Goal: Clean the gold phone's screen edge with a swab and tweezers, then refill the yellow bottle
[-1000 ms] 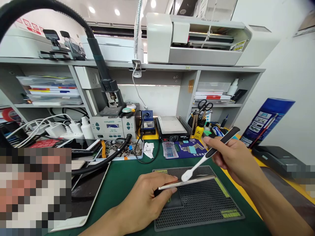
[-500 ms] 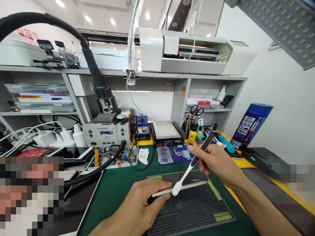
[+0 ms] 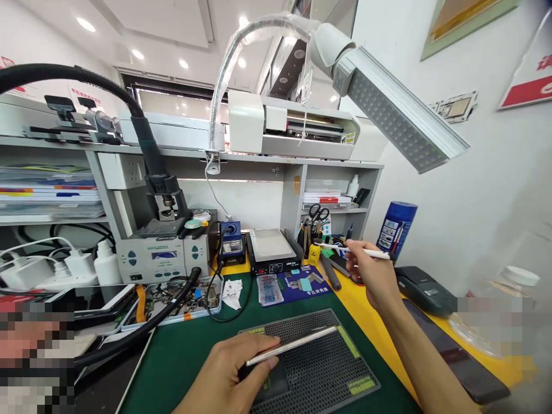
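Fingers (image 3: 259, 345): left hand (image 3: 224, 371) clamped on flat device (image 3: 297, 344), six o'clock; right hand (image 3: 373, 277) on white tool (image 3: 376, 253), four o'clock; device is best supported steadily, without squeezing.

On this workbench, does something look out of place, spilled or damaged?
Yes: a crumpled white paper lies on the green mat like litter. In the tray, small parts lie jumbled, with a black hose across them. No spill shows. The left hand's thin device shows mainly its edge, so I cannot judge damage.
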### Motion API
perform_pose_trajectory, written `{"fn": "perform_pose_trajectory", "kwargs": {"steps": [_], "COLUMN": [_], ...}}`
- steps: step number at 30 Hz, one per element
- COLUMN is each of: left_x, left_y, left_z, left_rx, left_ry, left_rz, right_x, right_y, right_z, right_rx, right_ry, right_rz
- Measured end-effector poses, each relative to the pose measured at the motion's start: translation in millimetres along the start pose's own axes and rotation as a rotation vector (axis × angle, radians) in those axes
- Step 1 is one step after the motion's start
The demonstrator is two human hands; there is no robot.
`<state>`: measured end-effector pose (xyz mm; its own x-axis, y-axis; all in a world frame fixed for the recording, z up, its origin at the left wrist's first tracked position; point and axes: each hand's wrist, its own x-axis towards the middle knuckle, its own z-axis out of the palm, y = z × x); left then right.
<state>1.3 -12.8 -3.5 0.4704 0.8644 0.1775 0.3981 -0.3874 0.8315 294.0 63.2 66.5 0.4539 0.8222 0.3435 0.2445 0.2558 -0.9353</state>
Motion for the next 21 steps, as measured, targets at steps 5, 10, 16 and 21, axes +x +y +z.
{"fn": "perform_pose_trajectory", "kwargs": {"steps": [5,10,16,21], "left_x": [1,2,3,3], "left_y": [-2,-6,-8,-10], "left_z": [0.9,0.3,0.8,0.7], "left_rx": [-0.005,-0.006,0.007,0.005], "left_ry": [0.018,-0.019,-0.024,-0.017], "left_rz": [0.000,-0.045,-0.036,-0.040], "right_x": [8,12,19,26], "right_y": [9,11,22,39], "right_z": [-7,-10,-13,-14], "right_rx": [-0.285,-0.505,-0.631,-0.700], "right_ry": [0.026,0.007,-0.077,-0.133], "right_rz": [-0.049,-0.064,0.000,0.001]}}
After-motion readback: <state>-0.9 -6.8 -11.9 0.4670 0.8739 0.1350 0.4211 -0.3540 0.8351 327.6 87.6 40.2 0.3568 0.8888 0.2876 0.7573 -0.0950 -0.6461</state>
